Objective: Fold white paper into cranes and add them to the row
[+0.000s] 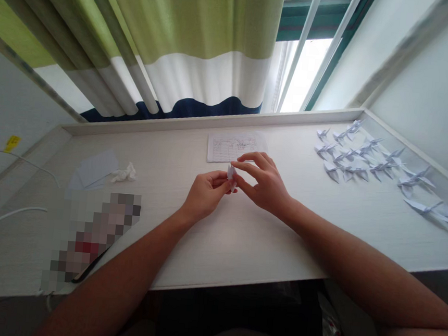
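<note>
Two bare forearms (133, 264), nearest, extended over the white surface (235, 255). Left hand (205, 193): pinched closed on a small folded paper (230, 171), midway along the surface, a light grip probably chosen because the piece was so small. Right hand (267, 186): narrowly opened at the same piece's edge, likely for fine handling; whether it gripped could not be told. Paper birds (415, 178): grouped at the right, perhaps set apart against crushing. Printed sheet (229, 148): flat just beyond the hands, seemingly within easy view. Loose paper (97, 167) and crumpled tissue (124, 173): at the left, presumably out of the way. Pixelated item (104, 228): left front, unidentifiable.
</note>
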Demonstrator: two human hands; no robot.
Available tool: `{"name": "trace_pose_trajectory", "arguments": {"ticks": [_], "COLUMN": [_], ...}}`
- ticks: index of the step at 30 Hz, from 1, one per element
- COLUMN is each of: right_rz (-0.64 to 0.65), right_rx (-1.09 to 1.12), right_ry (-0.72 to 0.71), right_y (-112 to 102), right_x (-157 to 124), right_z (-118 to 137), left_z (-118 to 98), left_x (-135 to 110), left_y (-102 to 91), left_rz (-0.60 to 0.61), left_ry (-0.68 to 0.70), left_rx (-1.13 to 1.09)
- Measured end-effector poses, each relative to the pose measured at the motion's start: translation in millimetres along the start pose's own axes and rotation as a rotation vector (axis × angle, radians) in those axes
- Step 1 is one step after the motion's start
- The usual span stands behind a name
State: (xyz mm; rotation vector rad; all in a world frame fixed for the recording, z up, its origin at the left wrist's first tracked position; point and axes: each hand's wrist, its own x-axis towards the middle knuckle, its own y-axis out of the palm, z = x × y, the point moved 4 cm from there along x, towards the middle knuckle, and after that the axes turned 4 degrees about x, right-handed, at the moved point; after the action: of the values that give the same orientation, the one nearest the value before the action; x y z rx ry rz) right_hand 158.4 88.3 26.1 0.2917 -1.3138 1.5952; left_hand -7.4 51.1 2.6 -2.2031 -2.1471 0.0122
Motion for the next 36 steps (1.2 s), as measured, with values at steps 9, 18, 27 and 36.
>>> {"name": "trace_pose_trajectory", "arguments": {"ticks": [9,18,27,36], "right_rz": [0.048,0.089,0.185,0.171], "right_rx": [-0.111,-0.219,-0.343,-0.380], "right_ry": [-0.018,-0.090,-0.133,-0.151], "right_y": [2.2,3.0,3.3,2.5], "right_x": [-0.3,-0.4,-0.5,-0.1], "right_z": [2.0,3.7,8.0,7.6], "left_z": [3.4,7.5,10.2,10.2], "left_x": [0.0,2.0,0.9,1.6], "left_y": [0.7,-2.9,-1.3,-2.5], "left_rz": [0.002,-0.006,0.007,-0.005], "left_ry": [0.025,-0.023,-0.044,-0.048], "left_rx": [0.004,0.051,0.113,0.138]}}
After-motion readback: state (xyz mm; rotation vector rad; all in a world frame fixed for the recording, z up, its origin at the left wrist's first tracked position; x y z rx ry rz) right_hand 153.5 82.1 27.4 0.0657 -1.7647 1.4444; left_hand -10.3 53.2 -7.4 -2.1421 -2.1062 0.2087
